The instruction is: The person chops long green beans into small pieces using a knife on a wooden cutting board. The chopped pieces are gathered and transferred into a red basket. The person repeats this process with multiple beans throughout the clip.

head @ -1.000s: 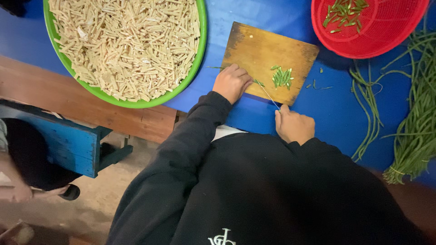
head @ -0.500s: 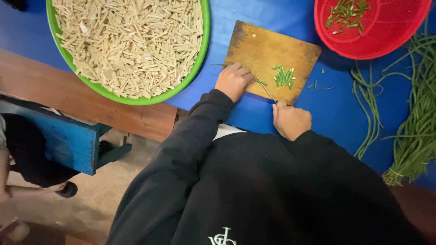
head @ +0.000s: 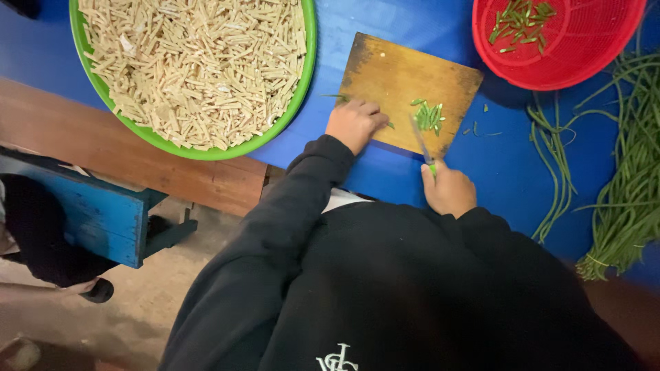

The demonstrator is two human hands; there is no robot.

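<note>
While the left hand (head: 354,124) pins the beans (head: 340,99) flat, the right hand (head: 448,191) grips the knife (head: 421,141), blade angled just right of them.

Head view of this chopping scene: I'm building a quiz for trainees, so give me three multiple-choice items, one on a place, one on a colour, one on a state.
1. Where does the pile of cut green pieces lie?
A. on the wooden cutting board
B. in the green basin
C. on the floor

2. What colour is the basket at upper right?
A. yellow
B. red
C. white

3. What is the right hand doing?
A. lying flat and empty
B. lifting the basket
C. gripping a knife

Answers: 1 A, the pieces sit on the board; 2 B, the mesh is red; 3 C, fingers are closed round the handle, blade over the board.
</note>
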